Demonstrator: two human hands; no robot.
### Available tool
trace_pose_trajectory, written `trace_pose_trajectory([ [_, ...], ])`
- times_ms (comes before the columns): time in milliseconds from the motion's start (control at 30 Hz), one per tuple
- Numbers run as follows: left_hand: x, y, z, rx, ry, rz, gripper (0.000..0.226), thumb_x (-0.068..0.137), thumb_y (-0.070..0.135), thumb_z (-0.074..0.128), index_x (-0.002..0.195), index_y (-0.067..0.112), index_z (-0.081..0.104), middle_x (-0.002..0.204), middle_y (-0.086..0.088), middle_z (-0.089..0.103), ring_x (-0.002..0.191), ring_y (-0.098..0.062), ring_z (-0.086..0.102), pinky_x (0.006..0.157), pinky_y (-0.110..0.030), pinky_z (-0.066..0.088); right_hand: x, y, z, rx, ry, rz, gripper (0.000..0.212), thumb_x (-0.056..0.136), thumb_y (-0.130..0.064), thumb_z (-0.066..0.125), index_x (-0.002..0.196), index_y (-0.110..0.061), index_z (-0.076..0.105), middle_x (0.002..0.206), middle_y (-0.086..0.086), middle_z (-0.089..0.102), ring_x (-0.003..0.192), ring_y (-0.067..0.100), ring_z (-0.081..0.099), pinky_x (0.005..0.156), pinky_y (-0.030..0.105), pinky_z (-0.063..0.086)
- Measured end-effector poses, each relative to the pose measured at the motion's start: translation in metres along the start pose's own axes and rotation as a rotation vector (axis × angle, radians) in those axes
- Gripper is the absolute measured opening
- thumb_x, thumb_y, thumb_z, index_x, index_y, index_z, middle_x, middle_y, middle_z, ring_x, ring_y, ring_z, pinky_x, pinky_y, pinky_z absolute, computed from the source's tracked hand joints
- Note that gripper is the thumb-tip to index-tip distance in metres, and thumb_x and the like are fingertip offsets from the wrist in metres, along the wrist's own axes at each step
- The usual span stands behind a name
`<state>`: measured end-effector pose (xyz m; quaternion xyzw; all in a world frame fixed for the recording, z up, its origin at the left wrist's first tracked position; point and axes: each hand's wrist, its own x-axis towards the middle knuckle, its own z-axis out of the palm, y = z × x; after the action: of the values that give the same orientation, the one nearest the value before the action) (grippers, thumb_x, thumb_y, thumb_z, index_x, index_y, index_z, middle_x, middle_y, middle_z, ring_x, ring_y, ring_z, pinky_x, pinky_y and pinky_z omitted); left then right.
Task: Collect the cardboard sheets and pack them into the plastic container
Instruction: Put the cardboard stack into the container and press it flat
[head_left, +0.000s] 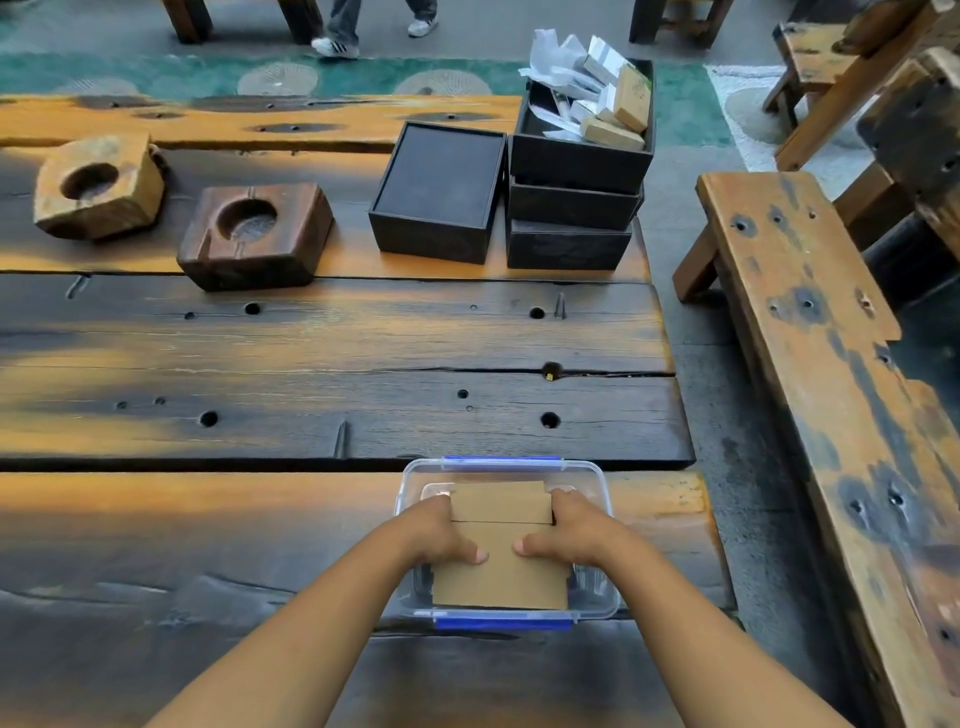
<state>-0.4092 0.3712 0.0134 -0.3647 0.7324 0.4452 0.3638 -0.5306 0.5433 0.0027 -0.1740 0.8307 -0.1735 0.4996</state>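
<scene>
A clear plastic container (597, 480) with blue clips stands on the near right part of the wooden table. Brown cardboard sheets (501, 577) lie stacked inside it, one sticking out toward the far side. My left hand (441, 535) grips the stack's left edge, thumb on top. My right hand (569, 532) grips the right edge the same way. Both hands reach into the container and hold the sheets between them.
Two wooden blocks with round hollows (98, 184) (254, 234) sit at the far left. A black box (439, 192) and stacked black boxes (574, 208) with paper and small cartons stand at the far right. A wooden bench (810, 338) runs along the right. A person's legs pass beyond the table.
</scene>
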Motion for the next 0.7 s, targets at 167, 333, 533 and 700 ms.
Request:
trace_pose_trajectory([
  [167,0.001,-0.005,-0.004,-0.1,-0.054,0.05,0.064,0.076,0.028,0.082,0.132,0.019,0.052,0.108,0.007,0.066,0.089,-0.008,0.063,0.059,-0.014,0.051,-0.002,0.004,-0.003,0.073,-0.007,-0.055,0.054,0.069,-0.043,0.081,0.115,-0.019,0.064,0.11,0.0,0.069,0.098,0.015,0.067,0.089,0.034,0.056],
  [333,0.001,-0.008,-0.002,-0.142,-0.063,0.043,0.071,0.072,0.024,0.086,0.133,0.016,0.051,0.126,-0.003,0.065,0.113,-0.022,0.063,0.1,-0.039,0.053,-0.003,0.006,-0.001,0.141,-0.027,-0.035,0.06,0.071,-0.039,0.082,0.121,-0.015,0.059,0.116,0.002,0.068,0.103,0.018,0.067,0.094,0.038,0.055],
  [533,0.003,-0.013,-0.004,-0.135,-0.085,0.073,0.072,0.07,0.03,0.087,0.134,0.018,0.053,0.119,0.002,0.066,0.104,-0.016,0.064,0.078,-0.025,0.055,-0.007,0.005,0.001,-0.06,-0.059,-0.084,0.088,0.067,-0.052,0.082,0.137,-0.011,0.05,0.132,0.001,0.042,0.115,0.02,0.057,0.1,0.037,0.051],
  [700,0.0,-0.009,-0.003,0.03,-0.122,0.051,0.074,0.072,0.037,0.086,0.135,0.019,0.052,0.134,-0.001,0.062,0.12,-0.022,0.059,0.104,-0.034,0.047,-0.006,0.006,0.002,-0.124,-0.079,-0.084,0.096,0.066,-0.064,0.076,0.142,-0.012,0.048,0.141,0.002,0.032,0.123,0.022,0.051,0.105,0.039,0.047],
])
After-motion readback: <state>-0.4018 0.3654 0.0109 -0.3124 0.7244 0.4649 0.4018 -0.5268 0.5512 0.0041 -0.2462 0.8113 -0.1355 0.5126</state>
